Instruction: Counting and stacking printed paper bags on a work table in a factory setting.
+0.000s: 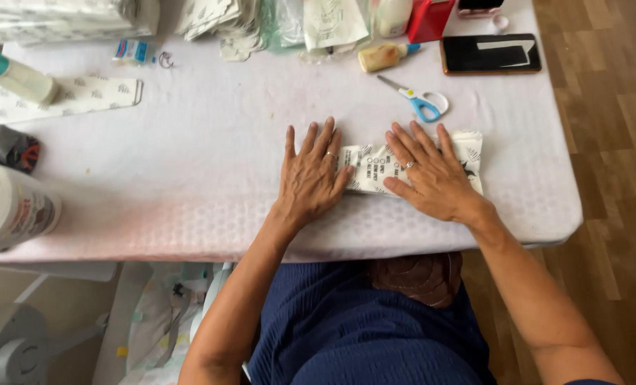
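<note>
A white printed paper packet (pixel 369 165) lies flat near the front edge of the table (pixel 189 157), which has a white cloth over it. My left hand (pixel 311 175) rests palm down on the packet's left end, fingers spread, a ring on one finger. My right hand (pixel 432 175) lies flat over the packet's right part, fingers also apart, with a ring too. Both palms press on the packet; neither hand grips anything. The middle strip of the packet shows between the hands.
Blue-handled scissors (pixel 419 100) lie just behind my right hand. A glue bottle (pixel 383 55), a dark phone (pixel 490 53), a red box (pixel 428 18) and stacks of folded paper (pixel 218 21) line the back. A teal-capped bottle (pixel 17 77) and paper roll (pixel 7 207) sit left.
</note>
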